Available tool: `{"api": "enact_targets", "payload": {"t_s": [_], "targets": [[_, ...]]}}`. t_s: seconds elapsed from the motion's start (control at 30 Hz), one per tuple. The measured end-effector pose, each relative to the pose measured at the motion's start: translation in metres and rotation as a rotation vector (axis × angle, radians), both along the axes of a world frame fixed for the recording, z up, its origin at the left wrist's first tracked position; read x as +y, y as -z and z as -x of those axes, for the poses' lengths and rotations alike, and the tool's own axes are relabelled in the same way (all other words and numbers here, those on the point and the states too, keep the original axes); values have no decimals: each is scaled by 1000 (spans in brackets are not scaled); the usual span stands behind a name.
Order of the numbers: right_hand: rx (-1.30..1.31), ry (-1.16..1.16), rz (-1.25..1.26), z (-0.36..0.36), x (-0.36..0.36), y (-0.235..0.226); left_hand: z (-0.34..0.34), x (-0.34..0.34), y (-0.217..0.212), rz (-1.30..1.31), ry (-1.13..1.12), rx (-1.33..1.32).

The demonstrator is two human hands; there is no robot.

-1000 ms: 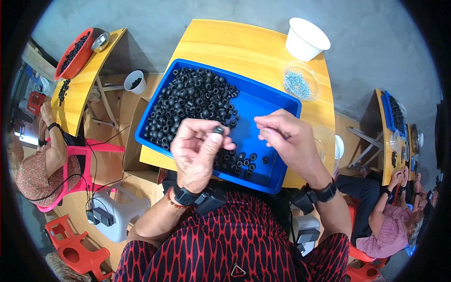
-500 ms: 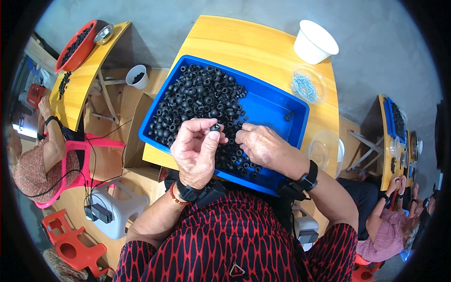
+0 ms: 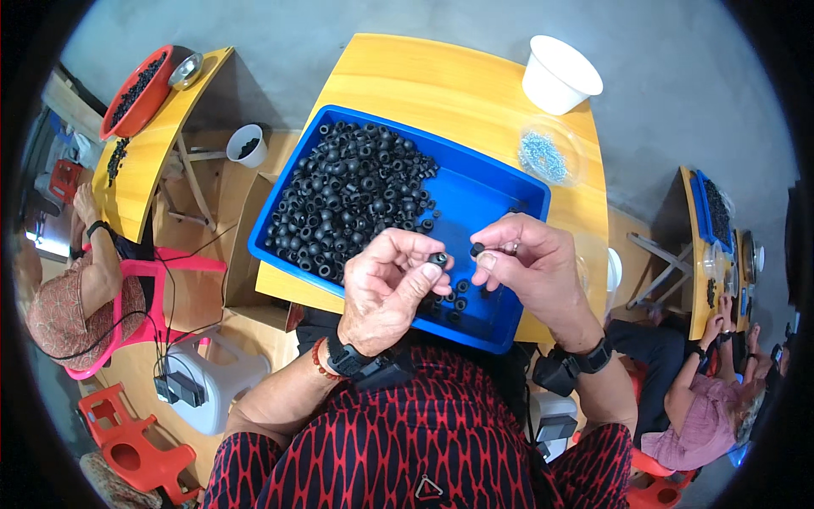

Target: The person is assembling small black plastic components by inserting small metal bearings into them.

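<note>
Ring (image 3: 438, 258) hole-up between hands (image 3: 386, 284)

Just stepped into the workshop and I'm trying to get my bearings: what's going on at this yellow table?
A person in a red patterned shirt holds a small black ring in the left hand and another small black piece in the right hand, both just above a blue tray heaped with black rubber rings. A white cup and a clear dish of small metal parts sit on the table.

Blue tray (image 3: 500, 199) of black rubber rings (image 3: 352, 195), yellow wooden table (image 3: 441, 89), white cup (image 3: 558, 75), red-black diamond-patterned shirt (image 3: 424, 441), pink chair (image 3: 161, 280), red bowl (image 3: 136, 92), grey floor (image 3: 339, 25).
</note>
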State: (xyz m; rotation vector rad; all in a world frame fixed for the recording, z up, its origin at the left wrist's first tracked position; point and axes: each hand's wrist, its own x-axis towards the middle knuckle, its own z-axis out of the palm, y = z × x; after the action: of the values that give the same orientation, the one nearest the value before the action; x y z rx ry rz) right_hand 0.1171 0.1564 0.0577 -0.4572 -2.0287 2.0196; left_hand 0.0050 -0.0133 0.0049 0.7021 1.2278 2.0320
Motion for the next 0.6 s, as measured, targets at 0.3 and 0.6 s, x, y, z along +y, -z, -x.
{"api": "enact_targets", "payload": {"t_s": [0.3,0.6], "targets": [[17,40,53,-10,-5,23,-10,13,7,81,177,-143],[92,31,-67,-11,-9,24,-10,16,5,69,156,-143]]}}
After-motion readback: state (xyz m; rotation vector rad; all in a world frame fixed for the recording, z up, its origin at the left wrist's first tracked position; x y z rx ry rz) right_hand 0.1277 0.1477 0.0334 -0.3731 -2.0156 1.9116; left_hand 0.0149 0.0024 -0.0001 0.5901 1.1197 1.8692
